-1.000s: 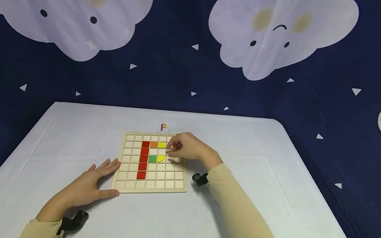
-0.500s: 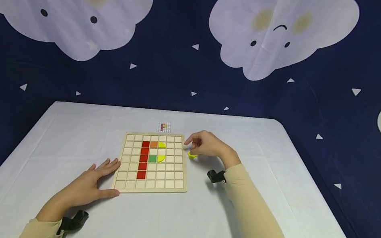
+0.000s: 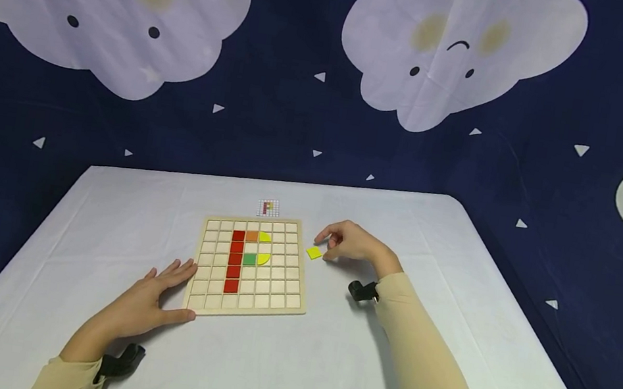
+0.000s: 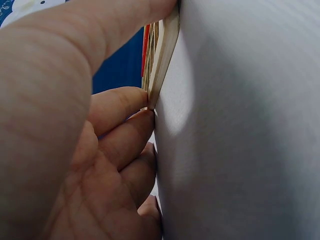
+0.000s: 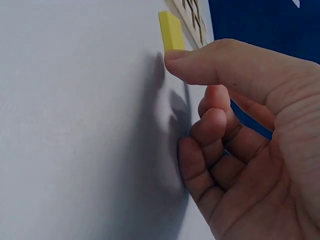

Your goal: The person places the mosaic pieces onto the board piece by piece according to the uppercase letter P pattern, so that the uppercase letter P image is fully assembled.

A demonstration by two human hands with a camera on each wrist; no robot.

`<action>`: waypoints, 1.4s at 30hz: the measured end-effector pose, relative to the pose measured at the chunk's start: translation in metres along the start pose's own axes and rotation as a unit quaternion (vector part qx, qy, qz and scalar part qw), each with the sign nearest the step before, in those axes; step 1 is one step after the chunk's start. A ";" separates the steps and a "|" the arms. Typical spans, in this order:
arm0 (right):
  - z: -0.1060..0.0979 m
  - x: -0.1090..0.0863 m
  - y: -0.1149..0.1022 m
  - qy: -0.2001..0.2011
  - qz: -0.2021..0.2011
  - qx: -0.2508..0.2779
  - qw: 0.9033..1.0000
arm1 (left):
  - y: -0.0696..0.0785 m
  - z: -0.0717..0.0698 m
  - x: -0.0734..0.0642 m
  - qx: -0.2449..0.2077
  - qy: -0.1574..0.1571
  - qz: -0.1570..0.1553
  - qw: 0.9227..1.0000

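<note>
A pale wooden grid board [image 3: 245, 303] lies on the table. It bears a column of red square tiles [image 3: 234, 259], an orange tile [image 3: 252, 236], a green tile [image 3: 249, 259] and two yellow rounded tiles, one upper [image 3: 265, 237] and one lower [image 3: 263, 259]. My left hand [image 3: 143, 304] rests at the board's left edge, thumb and fingertips touching the frame, as the left wrist view confirms. Off the board's right side lies a yellow tile [image 3: 314, 253]. Beside it is my right hand [image 3: 354, 243], thumb tip at the tile's near corner, fingers loosely bent and holding nothing visible.
A small printed card [image 3: 268, 208] with a coloured grid pattern lies behind the board. White cloth [image 3: 323, 369] covers the table. A dark blue curtain [image 3: 271, 142] with clouds hangs behind it.
My right hand has moved from over the board to the table on its right. The yellow tile there, partly covered half a second ago, is now in full sight. My left hand stays put.
</note>
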State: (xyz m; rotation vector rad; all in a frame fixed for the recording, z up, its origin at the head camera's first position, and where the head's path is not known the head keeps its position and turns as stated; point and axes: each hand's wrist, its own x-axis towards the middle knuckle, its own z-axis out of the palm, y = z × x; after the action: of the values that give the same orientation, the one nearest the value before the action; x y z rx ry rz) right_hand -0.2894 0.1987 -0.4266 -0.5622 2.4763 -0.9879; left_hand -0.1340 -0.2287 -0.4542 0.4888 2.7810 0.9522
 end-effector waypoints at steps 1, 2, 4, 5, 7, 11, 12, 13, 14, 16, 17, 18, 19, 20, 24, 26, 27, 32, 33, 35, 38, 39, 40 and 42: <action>0.000 0.000 0.001 0.000 -0.001 0.004 1.000 | 0.000 0.000 0.000 0.000 0.000 0.000 1.000; 0.000 -0.001 0.001 0.000 -0.001 0.008 1.000 | 0.000 0.000 0.000 -0.001 0.000 0.001 1.000; 0.000 -0.001 0.002 -0.001 -0.001 0.014 1.000 | 0.000 0.000 0.000 -0.001 0.001 0.003 1.000; 0.001 -0.001 0.002 -0.002 -0.001 0.016 1.000 | 0.000 0.000 0.000 -0.001 0.001 0.004 1.000; 0.002 -0.001 0.004 -0.005 -0.001 0.020 1.000 | -0.001 0.000 0.000 0.000 0.001 0.004 1.000; 0.004 -0.001 0.006 -0.010 0.004 0.031 0.999 | -0.001 0.001 0.000 0.003 0.002 0.004 1.000; 0.004 -0.001 0.006 -0.011 0.004 0.034 0.999 | -0.001 0.001 0.000 0.005 0.004 0.007 1.000; 0.004 -0.001 0.006 -0.011 0.003 0.037 0.999 | -0.001 0.001 0.000 0.005 0.005 0.007 1.000; 0.004 -0.001 0.006 -0.010 0.003 0.039 0.999 | -0.001 0.002 0.001 0.007 0.005 0.007 1.000; 0.004 -0.002 0.006 -0.007 0.005 0.042 0.999 | -0.001 0.001 0.002 0.010 0.006 0.009 1.000; 0.004 -0.002 0.006 -0.005 0.007 0.043 0.999 | -0.002 0.001 0.002 0.011 0.006 0.010 1.000; 0.003 -0.002 0.007 -0.003 0.009 0.043 0.999 | -0.002 0.001 0.003 0.011 0.005 0.011 1.000; 0.003 -0.002 0.007 -0.002 0.012 0.043 0.999 | -0.002 0.001 0.004 0.011 0.004 0.010 1.000; 0.003 -0.002 0.008 -0.001 0.015 0.044 0.999 | -0.002 0.001 0.004 0.011 0.003 0.011 1.000; 0.005 0.000 0.011 0.000 0.018 0.049 0.999 | -0.002 0.001 0.004 0.011 0.002 0.011 1.000; 0.006 0.000 0.012 0.001 0.019 0.051 0.999 | -0.002 0.001 0.004 0.012 0.001 0.010 1.000; 0.006 0.000 0.013 0.002 0.019 0.051 0.999 | -0.002 0.001 0.003 0.012 0.002 0.010 1.000; 0.008 0.000 0.012 0.005 0.019 0.057 0.998 | -0.003 0.002 0.003 0.013 0.004 0.009 1.000; 0.008 0.000 0.013 0.005 0.017 0.060 0.998 | -0.003 0.002 0.003 0.013 0.004 0.008 1.000; 0.009 -0.001 0.012 0.004 0.011 0.062 0.998 | -0.003 0.002 0.002 0.012 0.005 0.007 1.000; 0.009 -0.001 0.011 0.003 0.003 0.061 0.998 | -0.003 0.003 0.002 0.011 0.006 0.005 1.000; 0.009 -0.002 0.011 0.003 0.001 0.061 0.998 | -0.003 0.003 0.002 0.011 0.006 0.005 1.000; 0.009 -0.002 0.011 0.003 0.001 0.060 0.998 | -0.003 0.003 0.002 0.011 0.006 0.005 1.000; 0.010 -0.002 0.012 0.004 0.001 0.059 0.998 | -0.003 0.003 0.002 0.011 0.006 0.005 1.000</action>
State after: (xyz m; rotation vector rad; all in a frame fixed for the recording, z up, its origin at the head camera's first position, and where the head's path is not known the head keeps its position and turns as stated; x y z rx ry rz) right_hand -0.2857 0.2022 -0.4413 -0.5192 2.4054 -1.1294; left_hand -0.1356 -0.2284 -0.4580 0.5023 2.8053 0.9312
